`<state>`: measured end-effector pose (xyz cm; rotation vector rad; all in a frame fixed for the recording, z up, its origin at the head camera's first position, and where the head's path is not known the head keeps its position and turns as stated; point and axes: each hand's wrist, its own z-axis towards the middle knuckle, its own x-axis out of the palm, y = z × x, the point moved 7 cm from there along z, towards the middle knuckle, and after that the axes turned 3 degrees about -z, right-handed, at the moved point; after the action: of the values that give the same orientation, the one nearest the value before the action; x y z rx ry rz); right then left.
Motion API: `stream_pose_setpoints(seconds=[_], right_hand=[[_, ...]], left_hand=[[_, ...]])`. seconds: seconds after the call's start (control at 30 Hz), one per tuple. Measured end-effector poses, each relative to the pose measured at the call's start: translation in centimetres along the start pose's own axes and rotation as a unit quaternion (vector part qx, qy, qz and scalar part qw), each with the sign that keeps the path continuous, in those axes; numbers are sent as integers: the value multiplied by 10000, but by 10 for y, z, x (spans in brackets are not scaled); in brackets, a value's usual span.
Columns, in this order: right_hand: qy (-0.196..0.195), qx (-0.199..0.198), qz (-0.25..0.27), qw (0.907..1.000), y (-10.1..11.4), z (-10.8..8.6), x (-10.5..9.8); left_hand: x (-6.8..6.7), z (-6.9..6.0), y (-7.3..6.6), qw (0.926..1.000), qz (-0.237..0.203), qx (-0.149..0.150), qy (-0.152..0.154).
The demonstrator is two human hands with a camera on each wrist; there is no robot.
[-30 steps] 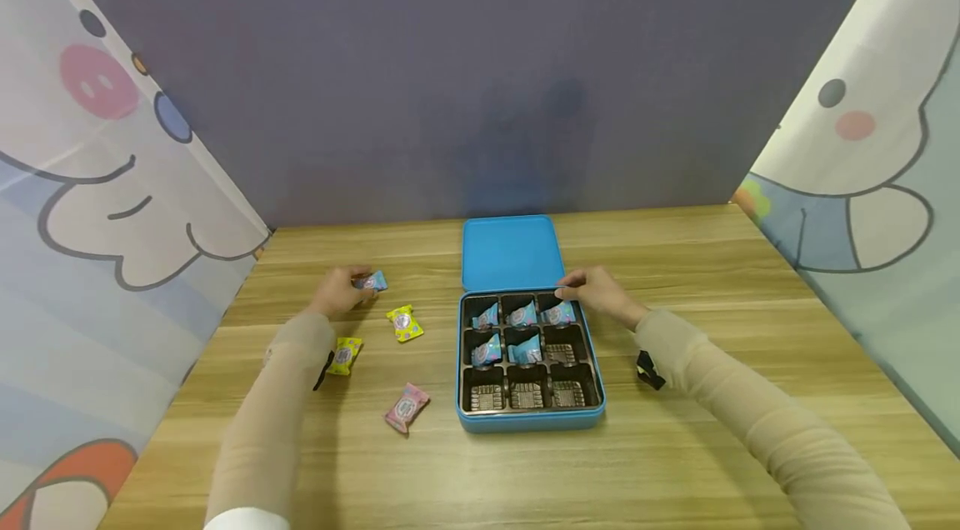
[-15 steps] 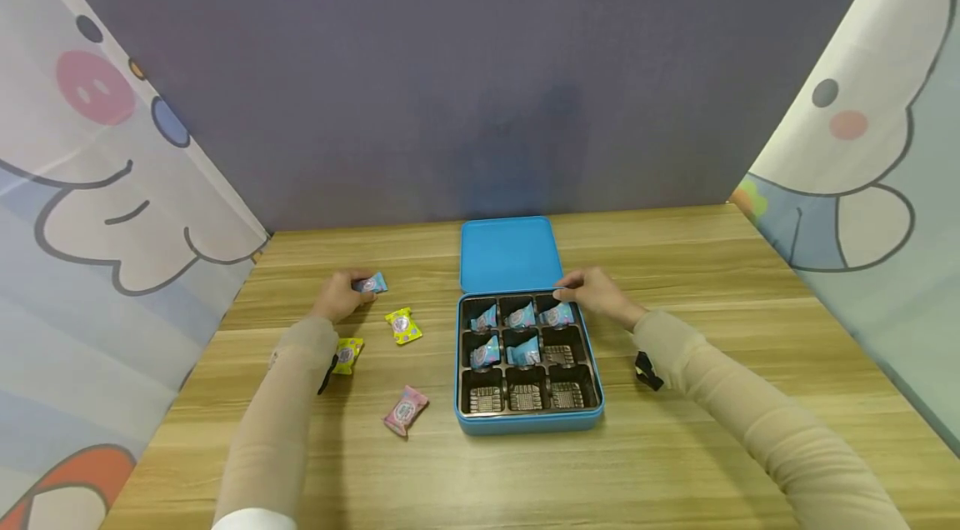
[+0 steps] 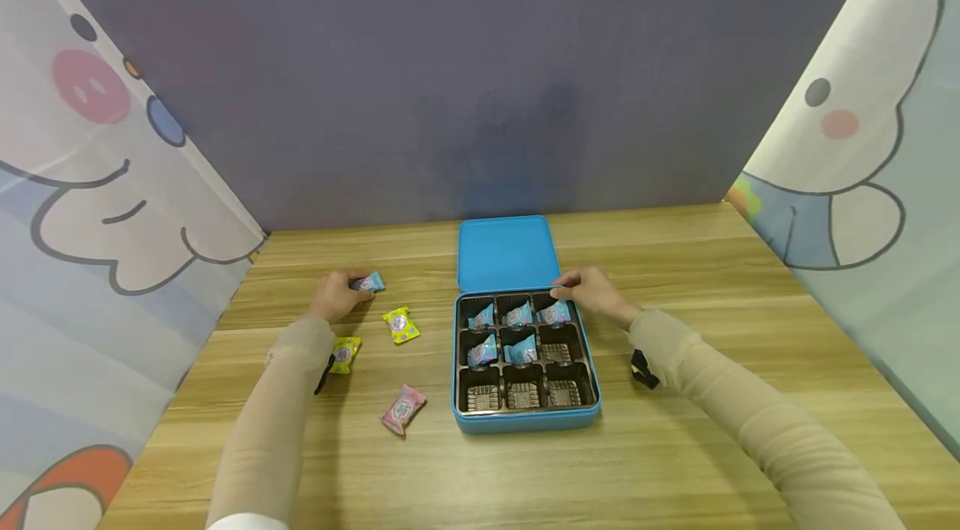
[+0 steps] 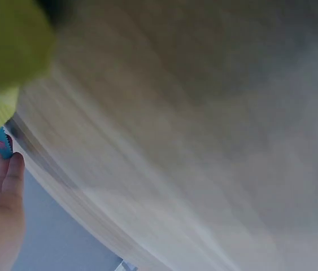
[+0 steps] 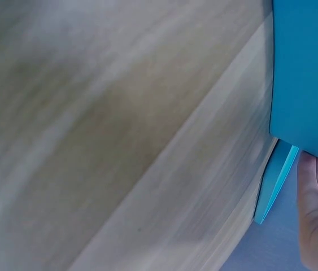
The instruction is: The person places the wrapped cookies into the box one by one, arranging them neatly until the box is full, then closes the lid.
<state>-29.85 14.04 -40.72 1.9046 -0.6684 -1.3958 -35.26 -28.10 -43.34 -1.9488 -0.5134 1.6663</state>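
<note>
Pinching a blue packet (image 3: 369, 283) between thumb and fingers, the left hand (image 3: 335, 297) is at the far left part of the desk (image 3: 600, 480). The hold is at the packet's near end, leaving the other end exposed; whether the packet touches the desk cannot be confirmed. The right hand (image 3: 597, 295) grips the back right corner of the blue box (image 3: 525, 423), thumb at the rim and fingers behind it, presumably to steady the box.

Inside the box, a dark tray (image 3: 522, 395) is divided three by three. Five blue packets stand one to a compartment: three along the back row, two in the left and centre of the middle row. The dividers appear to keep them apart and tilted up. The lid (image 3: 507, 252) lies folded back behind the box, giving access from above.

Loose on the desk between left arm and box are a yellow packet (image 3: 401, 325) and, nearer the person, a pink packet (image 3: 403, 410). A second yellow packet (image 3: 346, 354) sits just beside the left forearm, partly hidden by it. A dark panel (image 3: 487, 80) stands behind the desk.
</note>
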Motion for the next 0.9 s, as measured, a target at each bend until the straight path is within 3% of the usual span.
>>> stream_pose_setpoints(seconds=[0.23,0.43,0.67,0.9], right_hand=[[31,8,-40,10000,1,1,1],[48,-64,-15,10000,3,4,4],[-59,-71,3,10000,4,3,1],[-47,40,-2,10000,0,1,0]], left_hand=[[-3,-7,-8,9998,68,210,-34],[-11,-16,-17,9996,-4,151,-225],[-21,-20,-40,9971,-8,214,-735],[-18,-26,-70,9964,105,456,-705]])
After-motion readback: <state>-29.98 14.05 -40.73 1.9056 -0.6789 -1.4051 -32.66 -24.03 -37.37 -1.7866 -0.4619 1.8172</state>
